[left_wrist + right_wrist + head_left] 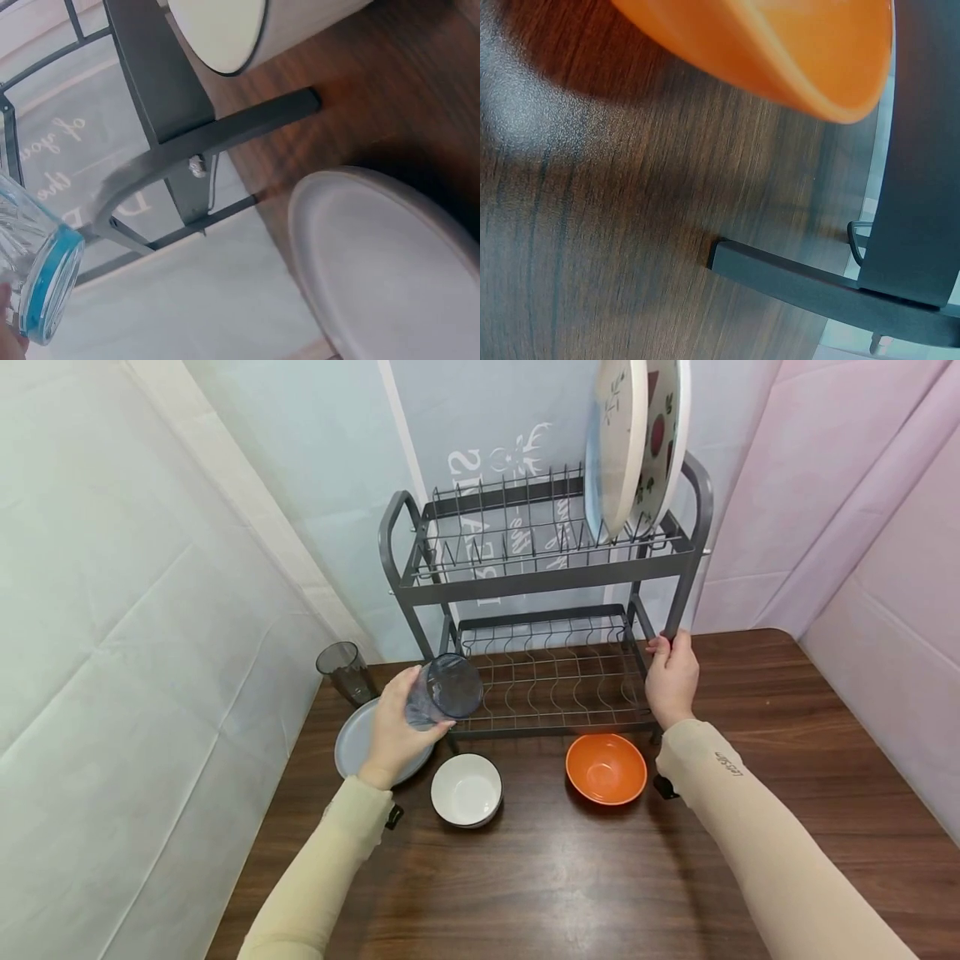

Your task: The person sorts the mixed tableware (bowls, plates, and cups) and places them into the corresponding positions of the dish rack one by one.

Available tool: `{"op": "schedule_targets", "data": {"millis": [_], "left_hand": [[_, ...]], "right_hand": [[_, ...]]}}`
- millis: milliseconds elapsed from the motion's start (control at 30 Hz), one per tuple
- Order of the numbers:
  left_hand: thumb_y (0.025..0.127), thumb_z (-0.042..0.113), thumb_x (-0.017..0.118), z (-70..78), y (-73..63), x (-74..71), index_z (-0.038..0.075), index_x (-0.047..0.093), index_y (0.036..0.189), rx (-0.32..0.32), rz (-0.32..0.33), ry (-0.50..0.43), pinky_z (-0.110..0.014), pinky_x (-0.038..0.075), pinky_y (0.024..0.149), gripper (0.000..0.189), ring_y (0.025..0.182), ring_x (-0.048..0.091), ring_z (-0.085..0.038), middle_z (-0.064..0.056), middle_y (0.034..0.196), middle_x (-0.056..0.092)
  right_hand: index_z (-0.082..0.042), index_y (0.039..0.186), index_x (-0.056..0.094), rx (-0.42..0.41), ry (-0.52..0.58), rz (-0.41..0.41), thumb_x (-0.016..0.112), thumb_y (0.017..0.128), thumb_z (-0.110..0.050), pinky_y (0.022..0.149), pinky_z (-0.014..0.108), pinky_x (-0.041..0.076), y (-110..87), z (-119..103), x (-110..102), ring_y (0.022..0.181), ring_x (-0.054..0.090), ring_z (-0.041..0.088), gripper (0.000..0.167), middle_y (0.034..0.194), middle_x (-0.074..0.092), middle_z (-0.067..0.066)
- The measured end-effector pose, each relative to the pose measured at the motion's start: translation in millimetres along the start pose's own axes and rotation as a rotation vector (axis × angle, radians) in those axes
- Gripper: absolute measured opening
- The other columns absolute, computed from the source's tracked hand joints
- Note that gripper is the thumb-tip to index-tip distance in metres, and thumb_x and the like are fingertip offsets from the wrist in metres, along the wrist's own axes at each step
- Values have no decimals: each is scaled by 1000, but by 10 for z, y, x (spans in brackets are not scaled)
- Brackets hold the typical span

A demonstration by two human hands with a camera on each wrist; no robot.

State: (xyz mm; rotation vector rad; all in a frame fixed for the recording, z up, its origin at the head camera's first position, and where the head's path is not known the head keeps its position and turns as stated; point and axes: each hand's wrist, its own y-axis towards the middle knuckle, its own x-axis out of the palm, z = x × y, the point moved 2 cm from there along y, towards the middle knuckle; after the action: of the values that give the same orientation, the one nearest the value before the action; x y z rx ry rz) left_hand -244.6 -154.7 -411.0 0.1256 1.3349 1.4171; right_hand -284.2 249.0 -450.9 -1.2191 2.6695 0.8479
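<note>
My left hand (397,727) grips a clear bluish drinking glass (448,689), thumb on one side and fingers on the other, in front of the dish rack's lower left corner. In the left wrist view the glass (41,262) shows at the left edge, with only fingertips of the hand in sight. My right hand (672,678) holds the right upright of the dark grey two-tier dish rack (555,578). No part of the right hand shows in the right wrist view, where the rack's foot (795,285) appears.
A dark tumbler (347,672) and a grey-blue plate (354,747) are left of the rack. A white bowl (467,789) and an orange bowl (606,768) sit before it on the wooden table (540,877). Large plates (626,452) stand upright on the top tier's right side.
</note>
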Motion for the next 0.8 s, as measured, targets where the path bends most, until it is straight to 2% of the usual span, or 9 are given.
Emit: {"op": "schedule_targets", "data": {"millis": [133, 367, 567, 800], "left_hand": [[72, 56, 70, 70, 65, 43, 1, 45, 131, 79, -31, 63, -50, 40, 97, 85, 115, 51, -34, -20, 126, 54], [57, 38, 87, 188, 179, 175, 0, 46, 132, 216, -76, 160, -45, 41, 97, 93, 115, 52, -31, -17, 125, 56], [57, 41, 87, 269, 291, 343, 5, 46, 132, 313, -150, 235, -41, 42, 97, 93, 116, 53, -26, -11, 126, 56], [57, 49, 83, 361, 446, 533, 9, 50, 127, 366, -224, 348, -38, 41, 98, 87, 113, 55, -25, -5, 126, 58]], "right_hand": [[0, 106, 51, 8, 6, -6, 36, 100, -32, 86, 41, 43, -3, -2, -1, 97, 60, 30, 36, 99, 64, 18], [1, 104, 52, 2, 8, -12, 36, 100, -31, 88, 42, 42, -1, 8, -4, 98, 60, 32, 36, 99, 64, 19], [1, 103, 52, -4, 11, -16, 37, 100, -31, 86, 43, 42, -7, -4, -15, 98, 59, 33, 35, 98, 64, 20], [1, 105, 51, 17, 8, -25, 34, 100, -33, 88, 43, 42, -3, -7, -14, 99, 59, 32, 38, 100, 63, 19]]}}
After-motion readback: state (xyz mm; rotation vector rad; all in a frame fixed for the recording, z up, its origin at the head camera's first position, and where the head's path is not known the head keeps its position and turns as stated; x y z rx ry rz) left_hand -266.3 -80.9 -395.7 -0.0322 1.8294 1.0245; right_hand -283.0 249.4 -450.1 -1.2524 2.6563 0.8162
